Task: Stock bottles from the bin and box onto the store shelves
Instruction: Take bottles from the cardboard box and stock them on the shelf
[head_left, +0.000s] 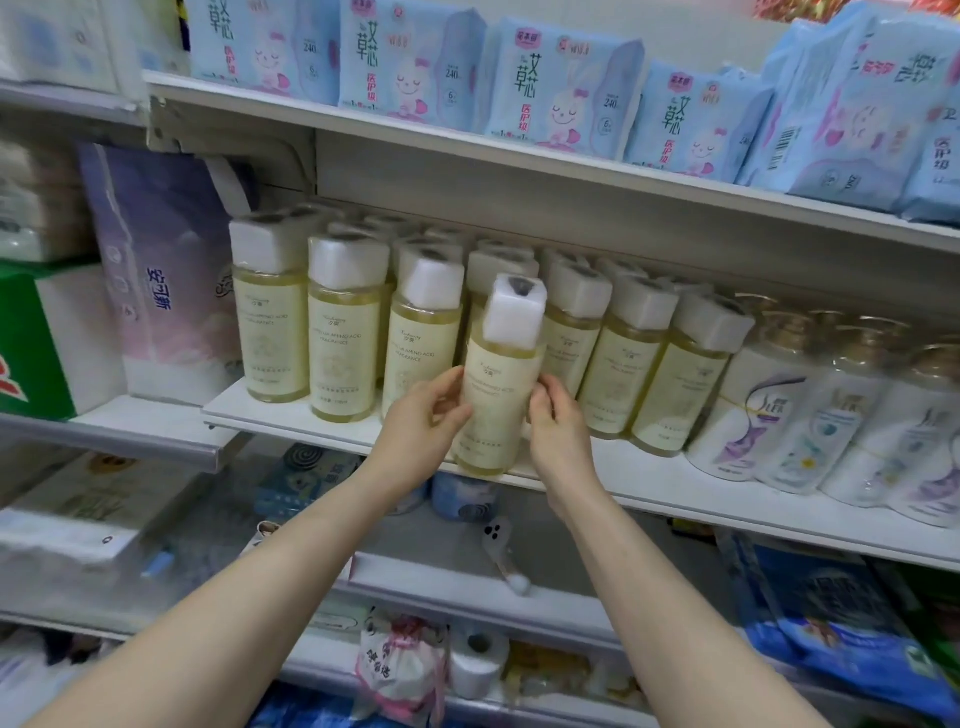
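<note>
A pale yellow bottle (500, 384) with a white wrapped cap stands at the front edge of the white middle shelf (727, 499). My left hand (423, 421) grips its left side and my right hand (553, 421) grips its right side, fingers curled round the label. Behind it, several identical yellow bottles (340, 332) stand in rows across the shelf, from the left end to about the middle. The held bottle sits in front of the row, slightly tilted. No bin or box is in view.
White pump bottles (810, 415) in clear wrap fill the shelf to the right. Blue sanitary pad packs (556, 88) line the shelf above. A tissue pack (161, 270) and green carton (31, 343) stand left. Lower shelves hold mixed goods and a paper roll (475, 662).
</note>
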